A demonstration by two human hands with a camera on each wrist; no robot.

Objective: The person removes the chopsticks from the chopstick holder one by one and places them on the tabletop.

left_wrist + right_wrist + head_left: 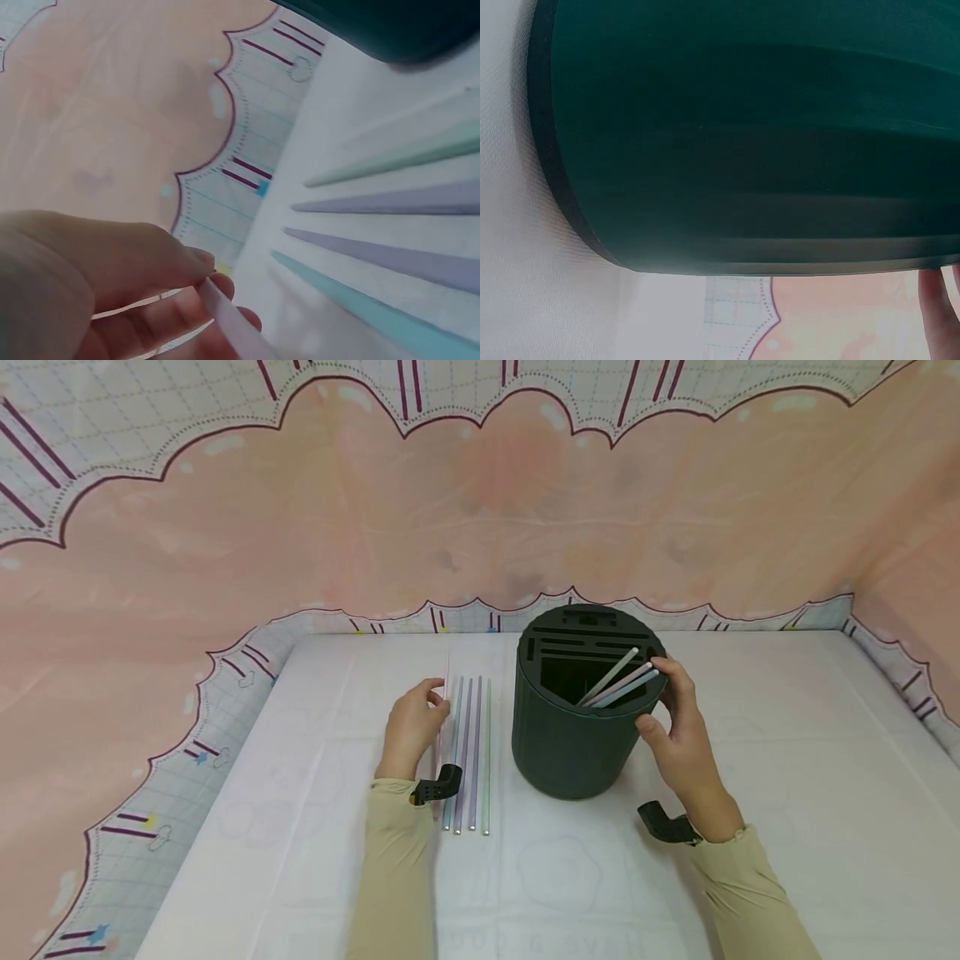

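White table (300,877), dark green bin (566,752), 4 pastel sticks (476,752) lying alongside

A white table (810,743) spreads beneath the left hand (414,727) and right hand (684,735). Beyond both hands rises a peach-coloured sheet (450,518), with a pale checked upper border (187,410) scalloped in maroon. Left of the left hand, a similar lower border (247,689) carries paired maroon stripes and a small blue star (201,757).
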